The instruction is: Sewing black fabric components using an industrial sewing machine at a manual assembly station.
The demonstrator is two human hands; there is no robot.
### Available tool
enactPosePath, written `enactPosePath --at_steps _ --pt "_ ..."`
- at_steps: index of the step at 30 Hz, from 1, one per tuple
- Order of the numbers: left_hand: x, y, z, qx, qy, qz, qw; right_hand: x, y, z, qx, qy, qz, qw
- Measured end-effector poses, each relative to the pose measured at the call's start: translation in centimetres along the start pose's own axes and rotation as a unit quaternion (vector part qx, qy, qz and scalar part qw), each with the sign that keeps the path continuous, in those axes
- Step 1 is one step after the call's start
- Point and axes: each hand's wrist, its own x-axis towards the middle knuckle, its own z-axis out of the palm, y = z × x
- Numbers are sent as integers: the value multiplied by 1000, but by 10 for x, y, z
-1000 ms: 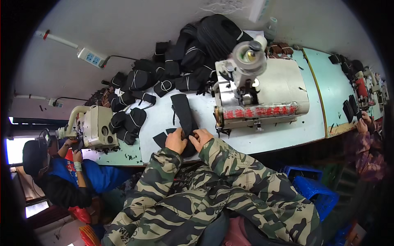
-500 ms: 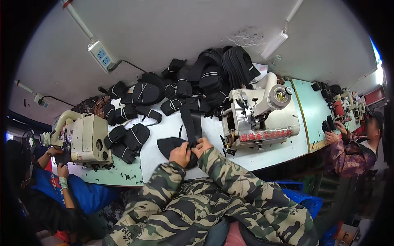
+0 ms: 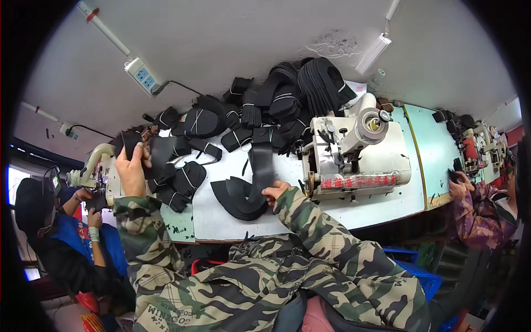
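My left hand [image 3: 133,169] is raised at the left, its fingers closed on a black fabric piece [image 3: 130,143]. Dark bundles lie behind it, so where the piece ends is hard to make out. Lower on the white table, my right hand [image 3: 276,192] pinches the right edge of a black curved strip [image 3: 262,166]. That strip bends round at the near end into a fanned stack of black pieces [image 3: 235,198]. Just right of my right hand stands a cream sewing machine [image 3: 354,152].
Tied black bundles [image 3: 202,123] and curved black strips [image 3: 321,86] are heaped along the wall. Another sewing machine [image 3: 112,182] stands left, where a co-worker [image 3: 83,227] sits. A second co-worker [image 3: 484,205] works at the far right. A blue crate [image 3: 415,271] is below the table's edge.
My left hand has left the curved pieces and moved up and left, now with a black piece. My right hand has stayed near the strip, shifting slightly right. The pieces beneath now show fanned out.
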Motion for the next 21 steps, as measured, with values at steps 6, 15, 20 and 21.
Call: enactPosePath --at_steps 6,15,20,21 --pt "-88 -70 98 380 -211 69 898 -71 -50 -41 379 -280 -110 875" --pt "-146 -104 171 514 -401 35 758 -104 -32 -86 259 -285 -224 895" --pt "-133 -126 150 412 -386 26 825 -84 -3 -66 166 -166 -212 949" --pt "-129 -137 143 410 -374 55 830 -75 3 -57 137 -145 -209 957"
